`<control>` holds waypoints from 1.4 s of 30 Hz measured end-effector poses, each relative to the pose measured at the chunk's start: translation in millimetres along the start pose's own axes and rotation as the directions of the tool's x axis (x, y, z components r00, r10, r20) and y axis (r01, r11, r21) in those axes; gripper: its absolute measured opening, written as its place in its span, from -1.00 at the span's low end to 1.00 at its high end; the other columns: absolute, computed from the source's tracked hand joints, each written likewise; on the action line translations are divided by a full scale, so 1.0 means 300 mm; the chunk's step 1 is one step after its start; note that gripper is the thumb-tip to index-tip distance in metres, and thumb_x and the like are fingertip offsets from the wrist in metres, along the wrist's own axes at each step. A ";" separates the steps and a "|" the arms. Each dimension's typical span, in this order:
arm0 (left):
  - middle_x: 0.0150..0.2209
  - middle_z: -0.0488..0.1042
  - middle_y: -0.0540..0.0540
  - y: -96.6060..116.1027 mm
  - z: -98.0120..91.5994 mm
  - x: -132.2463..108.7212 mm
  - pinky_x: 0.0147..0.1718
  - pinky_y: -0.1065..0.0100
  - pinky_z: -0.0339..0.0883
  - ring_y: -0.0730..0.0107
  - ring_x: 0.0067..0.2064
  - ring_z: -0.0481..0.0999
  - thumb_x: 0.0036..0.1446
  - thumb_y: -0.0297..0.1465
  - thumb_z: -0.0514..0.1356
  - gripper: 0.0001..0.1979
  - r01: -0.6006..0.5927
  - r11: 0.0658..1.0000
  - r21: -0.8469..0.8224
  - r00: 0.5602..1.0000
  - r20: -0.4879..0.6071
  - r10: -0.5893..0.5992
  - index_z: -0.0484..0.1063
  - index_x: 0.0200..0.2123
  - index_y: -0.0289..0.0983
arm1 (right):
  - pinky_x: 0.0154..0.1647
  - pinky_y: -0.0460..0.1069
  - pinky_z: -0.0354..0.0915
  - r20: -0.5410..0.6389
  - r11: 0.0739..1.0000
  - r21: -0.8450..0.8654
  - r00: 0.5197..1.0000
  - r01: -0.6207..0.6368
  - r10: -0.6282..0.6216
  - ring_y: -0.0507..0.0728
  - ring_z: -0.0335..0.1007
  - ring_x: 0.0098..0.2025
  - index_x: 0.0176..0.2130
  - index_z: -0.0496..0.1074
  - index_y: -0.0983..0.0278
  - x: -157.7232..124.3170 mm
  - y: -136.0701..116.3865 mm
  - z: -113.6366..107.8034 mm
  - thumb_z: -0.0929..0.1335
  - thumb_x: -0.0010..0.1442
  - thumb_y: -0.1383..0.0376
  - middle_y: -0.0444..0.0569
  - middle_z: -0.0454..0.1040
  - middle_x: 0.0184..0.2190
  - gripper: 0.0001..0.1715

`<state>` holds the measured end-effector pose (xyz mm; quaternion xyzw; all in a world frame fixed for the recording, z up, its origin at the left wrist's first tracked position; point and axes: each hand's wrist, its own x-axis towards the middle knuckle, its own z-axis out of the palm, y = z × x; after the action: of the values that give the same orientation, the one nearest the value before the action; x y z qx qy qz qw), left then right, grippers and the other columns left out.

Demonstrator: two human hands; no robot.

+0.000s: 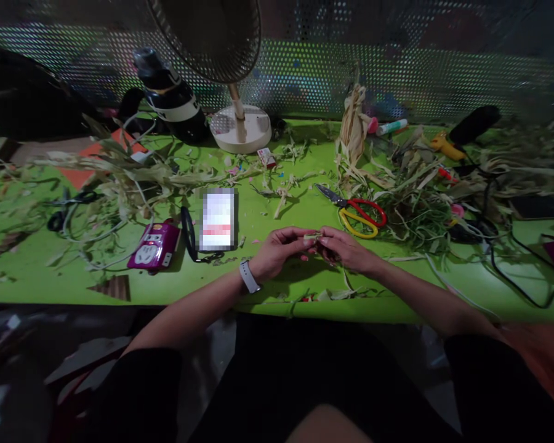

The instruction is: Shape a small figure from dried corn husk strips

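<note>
My left hand [279, 249], with a pale watch band [249, 277] on its wrist, pinches one end of a small piece of corn husk [312, 236]. From the other side my right hand [346, 249] grips the same piece, and the fingertips of both hands nearly meet. A thin strip of husk hangs below my right fingers. Just beyond that hand lie scissors [346, 209] with one red and one yellow handle, blades apart. To the left of my hands is a phone [219, 218] with a lit, blurred screen.
A fan [240, 129] and a dark bottle [173, 101] stand at the back. Dried husks [353, 129] and a green shredded heap [415, 209] lie right. A purple power socket [154, 246] sits left among cords. A yellow-and-black tool [445, 146] lies far right.
</note>
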<state>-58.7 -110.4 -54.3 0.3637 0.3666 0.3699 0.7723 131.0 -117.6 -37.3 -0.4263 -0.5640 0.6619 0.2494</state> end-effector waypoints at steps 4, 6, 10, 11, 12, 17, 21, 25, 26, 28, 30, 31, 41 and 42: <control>-0.43 0.60 -0.07 0.001 0.008 -0.013 -0.53 0.48 0.41 0.52 -0.50 0.49 -0.21 -0.28 0.46 -0.62 -0.093 0.984 0.153 0.995 -0.010 0.096 0.60 -0.26 -0.30 | -0.66 -0.13 -0.03 0.031 0.981 0.183 0.998 -0.066 0.061 -0.07 0.02 -0.65 -0.34 0.26 0.26 0.005 0.014 -0.003 0.27 0.18 0.11 -0.27 0.18 -0.63 -0.74; -0.41 0.60 -0.09 0.004 0.012 -0.017 -0.55 0.46 0.41 0.52 -0.51 0.47 -0.18 -0.24 0.44 -0.65 -0.141 0.962 0.236 0.988 -0.026 0.151 0.61 -0.30 -0.30 | -0.67 -0.13 -0.05 0.048 0.968 0.236 0.996 -0.086 0.077 -0.07 0.02 -0.66 -0.35 0.26 0.27 0.004 0.018 -0.002 0.29 0.16 0.13 -0.26 0.19 -0.63 -0.76; -0.39 0.58 -0.10 0.005 0.015 -0.018 -0.51 0.47 0.42 0.49 -0.44 0.49 -0.13 -0.24 0.42 -0.73 -0.234 0.923 0.305 0.965 -0.047 0.260 0.62 -0.36 -0.28 | -0.63 -0.12 0.05 0.040 0.989 0.139 0.998 -0.051 0.046 -0.05 0.10 -0.62 -0.38 0.25 0.26 -0.009 0.008 0.000 0.24 0.24 0.11 -0.22 0.24 -0.61 -0.72; -0.40 0.58 -0.09 0.004 0.015 -0.017 -0.52 0.47 0.42 0.49 -0.44 0.49 -0.13 -0.24 0.41 -0.74 -0.233 0.926 0.296 0.964 -0.054 0.260 0.62 -0.37 -0.28 | -0.60 -0.12 0.09 0.032 0.996 0.085 0.999 -0.023 0.021 -0.04 0.14 -0.60 -0.38 0.24 0.26 -0.012 0.005 0.002 0.22 0.26 0.09 -0.20 0.26 -0.59 -0.69; -0.41 0.58 -0.08 0.003 0.016 -0.016 -0.53 0.48 0.42 0.49 -0.45 0.49 -0.12 -0.23 0.41 -0.74 -0.222 0.934 0.279 0.967 -0.060 0.248 0.61 -0.37 -0.28 | -0.57 -0.11 0.12 0.021 1.000 0.031 1.000 0.007 -0.007 -0.03 0.16 -0.58 -0.38 0.24 0.26 -0.016 0.002 0.004 0.20 0.28 0.06 -0.19 0.27 -0.58 -0.65; -0.43 0.59 -0.09 0.006 0.020 -0.014 -0.56 0.48 0.41 0.46 -0.45 0.53 -0.12 -0.21 0.41 -0.70 -0.118 0.973 0.200 0.989 -0.061 0.133 0.58 -0.37 -0.31 | -0.53 -0.07 0.11 -0.072 0.935 -0.317 0.980 0.156 -0.188 0.00 0.15 -0.57 -0.38 0.23 0.24 -0.013 0.008 0.017 0.13 0.33 -0.01 -0.19 0.23 -0.59 -0.57; -0.46 0.59 -0.09 0.022 0.017 -0.015 -0.54 0.48 0.43 0.43 -0.45 0.56 -0.12 -0.19 0.40 -0.68 -0.045 0.981 0.186 0.998 -0.029 0.051 0.55 -0.38 -0.33 | -0.49 -0.06 0.05 -0.082 0.790 -0.561 0.932 0.249 -0.353 0.00 0.10 -0.58 -0.46 0.17 0.22 -0.005 0.017 0.017 0.13 0.33 0.12 -0.20 0.18 -0.61 -0.63; -0.51 0.58 -0.08 0.046 0.007 -0.016 -0.51 0.47 0.45 0.46 -0.49 0.56 -0.12 -0.20 0.41 -0.67 0.048 0.978 0.201 0.997 0.045 -0.058 0.55 -0.36 -0.33 | -0.52 -0.08 -0.01 -0.075 0.738 -0.631 0.928 0.239 -0.365 -0.02 0.04 -0.61 -0.49 0.11 0.21 -0.003 0.017 0.008 0.13 0.31 0.17 -0.22 0.12 -0.64 -0.65; -0.51 0.58 -0.08 0.053 0.005 -0.016 -0.49 0.46 0.46 0.46 -0.49 0.56 -0.12 -0.21 0.41 -0.68 0.069 0.977 0.201 0.994 0.064 -0.084 0.55 -0.37 -0.34 | -0.52 -0.08 -0.02 -0.065 0.727 -0.643 0.929 0.240 -0.364 -0.02 0.03 -0.61 -0.50 0.11 0.21 -0.003 0.016 0.005 0.13 0.30 0.18 -0.23 0.10 -0.65 -0.65; -0.50 0.59 -0.10 0.066 0.000 -0.014 -0.46 0.45 0.47 0.46 -0.48 0.57 -0.14 -0.22 0.42 -0.68 0.118 0.974 0.194 0.984 0.106 -0.140 0.56 -0.39 -0.35 | -0.53 -0.08 -0.05 -0.025 0.698 -0.668 0.929 0.259 -0.368 -0.02 0.01 -0.62 -0.50 0.11 0.21 -0.003 0.013 -0.003 0.13 0.29 0.19 -0.23 0.09 -0.66 -0.67; -0.48 0.61 -0.12 0.075 -0.006 -0.011 -0.45 0.46 0.47 0.46 -0.47 0.57 -0.17 -0.24 0.44 -0.68 0.177 0.968 0.180 0.969 0.139 -0.203 0.58 -0.41 -0.37 | -0.53 -0.09 -0.07 0.040 0.661 -0.692 0.929 0.291 -0.367 -0.03 -0.01 -0.62 -0.50 0.12 0.21 -0.003 0.009 -0.012 0.14 0.27 0.20 -0.24 0.07 -0.66 -0.68; -0.47 0.61 -0.12 0.078 -0.010 -0.009 -0.44 0.47 0.47 0.46 -0.47 0.57 -0.19 -0.26 0.45 -0.69 0.208 0.963 0.170 0.961 0.148 -0.234 0.58 -0.42 -0.37 | -0.53 -0.09 -0.08 0.071 0.643 -0.703 0.929 0.304 -0.362 -0.03 -0.01 -0.62 -0.50 0.12 0.21 -0.003 0.006 -0.016 0.14 0.27 0.21 -0.24 0.07 -0.66 -0.69; -0.42 0.62 -0.15 0.067 -0.024 0.004 -0.47 0.54 0.43 0.49 -0.43 0.59 -0.24 -0.31 0.48 -0.68 0.346 0.935 0.084 0.921 0.158 -0.355 0.59 -0.40 -0.37 | -0.51 -0.07 -0.06 0.154 0.512 -0.789 0.915 0.341 -0.372 -0.01 0.01 -0.59 -0.48 0.18 0.23 -0.010 0.000 -0.020 0.11 0.31 0.21 -0.18 0.16 -0.63 -0.65; -0.44 0.61 -0.14 0.065 -0.023 0.003 -0.47 0.55 0.43 0.50 -0.44 0.58 -0.22 -0.30 0.48 -0.69 0.320 0.944 0.080 0.933 0.146 -0.329 0.58 -0.40 -0.37 | -0.50 -0.07 -0.05 0.145 0.508 -0.795 0.916 0.332 -0.374 0.00 0.03 -0.58 -0.47 0.20 0.23 -0.011 -0.005 -0.023 0.11 0.31 0.19 -0.16 0.19 -0.62 -0.64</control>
<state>-70.0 -98.6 -41.6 0.3470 0.3695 0.1972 0.8391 138.3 -116.4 -34.9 -0.3832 -0.8700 0.2588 0.1710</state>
